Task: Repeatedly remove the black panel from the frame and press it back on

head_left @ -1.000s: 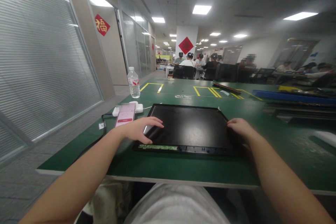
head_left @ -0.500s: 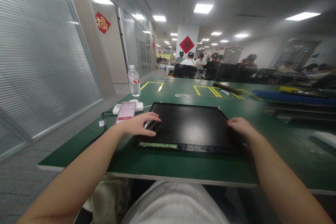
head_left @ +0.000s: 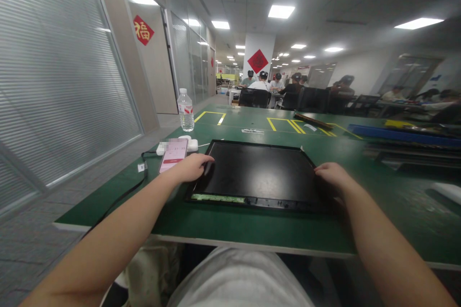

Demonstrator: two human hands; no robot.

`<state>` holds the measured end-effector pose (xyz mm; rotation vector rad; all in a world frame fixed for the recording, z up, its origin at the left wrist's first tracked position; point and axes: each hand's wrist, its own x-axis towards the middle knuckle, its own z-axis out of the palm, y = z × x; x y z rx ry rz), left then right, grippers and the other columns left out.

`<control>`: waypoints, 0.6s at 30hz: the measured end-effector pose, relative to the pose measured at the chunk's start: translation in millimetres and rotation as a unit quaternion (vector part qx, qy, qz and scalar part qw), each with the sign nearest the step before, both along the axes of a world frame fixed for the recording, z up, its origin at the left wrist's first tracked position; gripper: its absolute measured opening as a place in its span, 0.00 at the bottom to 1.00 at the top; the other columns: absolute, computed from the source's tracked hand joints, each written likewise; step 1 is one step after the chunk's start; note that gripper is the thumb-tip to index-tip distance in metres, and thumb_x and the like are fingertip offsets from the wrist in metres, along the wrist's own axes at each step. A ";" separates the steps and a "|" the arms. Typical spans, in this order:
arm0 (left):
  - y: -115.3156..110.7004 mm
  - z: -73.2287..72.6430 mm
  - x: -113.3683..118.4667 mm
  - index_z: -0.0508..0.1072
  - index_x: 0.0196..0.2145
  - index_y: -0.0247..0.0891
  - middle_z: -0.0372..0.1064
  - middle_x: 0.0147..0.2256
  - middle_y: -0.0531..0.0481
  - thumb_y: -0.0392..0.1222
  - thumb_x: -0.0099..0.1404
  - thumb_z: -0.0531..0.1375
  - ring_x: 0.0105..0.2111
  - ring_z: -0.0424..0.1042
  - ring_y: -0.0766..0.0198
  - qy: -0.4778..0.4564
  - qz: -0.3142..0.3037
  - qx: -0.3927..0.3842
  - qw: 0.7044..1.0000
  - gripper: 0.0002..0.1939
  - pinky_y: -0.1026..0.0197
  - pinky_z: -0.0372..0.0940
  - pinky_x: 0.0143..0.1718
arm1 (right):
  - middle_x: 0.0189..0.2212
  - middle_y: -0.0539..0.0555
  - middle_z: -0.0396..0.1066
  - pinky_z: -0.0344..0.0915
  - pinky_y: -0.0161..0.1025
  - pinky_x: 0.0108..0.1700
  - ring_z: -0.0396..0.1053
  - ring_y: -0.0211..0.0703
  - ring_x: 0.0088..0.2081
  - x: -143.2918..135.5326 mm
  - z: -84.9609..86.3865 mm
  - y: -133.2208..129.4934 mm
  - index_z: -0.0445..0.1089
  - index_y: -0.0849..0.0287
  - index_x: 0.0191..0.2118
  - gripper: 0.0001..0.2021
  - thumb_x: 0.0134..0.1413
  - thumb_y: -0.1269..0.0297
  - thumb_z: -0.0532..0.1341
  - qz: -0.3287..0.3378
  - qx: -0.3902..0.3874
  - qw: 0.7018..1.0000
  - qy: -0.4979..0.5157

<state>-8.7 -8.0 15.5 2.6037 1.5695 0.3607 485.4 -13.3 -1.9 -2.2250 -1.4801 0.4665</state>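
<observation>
Left hand [head_left: 194, 167]: half-curled at panel's [head_left: 261, 168] left edge; grip, we cannot tell
Right hand [head_left: 333, 176]: pinching our panel's right edge

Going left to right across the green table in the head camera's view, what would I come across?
A white cable tag, a phone, the left hand, a black panel, the right hand, then a long blue strip.
</observation>
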 end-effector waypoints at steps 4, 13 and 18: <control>-0.9 0.8 1.6 0.76 0.53 0.39 0.75 0.54 0.44 0.27 0.54 0.52 0.55 0.72 0.52 -0.003 -0.014 -0.002 1.000 0.31 0.53 0.62 0.59 | 0.34 0.59 0.79 0.69 0.37 0.37 0.76 0.47 0.34 1.4 -2.2 -0.2 0.80 0.61 0.35 0.11 0.46 0.73 0.61 -0.004 -0.011 1.000 0.006; 0.1 4.2 -1.9 0.79 0.47 0.44 0.77 0.50 0.49 0.28 0.52 0.53 0.52 0.73 0.54 -0.036 -0.037 -0.016 0.999 0.28 0.53 0.62 0.59 | 0.31 0.58 0.79 0.70 0.38 0.39 0.76 0.49 0.36 5.4 -7.9 2.8 0.81 0.58 0.34 0.13 0.41 0.75 0.62 0.004 0.003 1.000 -0.006; -1.8 5.2 -1.4 0.79 0.46 0.45 0.78 0.49 0.51 0.28 0.52 0.52 0.51 0.73 0.54 -0.033 -0.050 -0.014 0.998 0.27 0.54 0.63 0.57 | 0.33 0.58 0.79 0.70 0.39 0.40 0.76 0.49 0.36 7.5 -6.8 3.3 0.81 0.58 0.32 0.13 0.41 0.76 0.61 0.012 -0.012 1.000 -0.004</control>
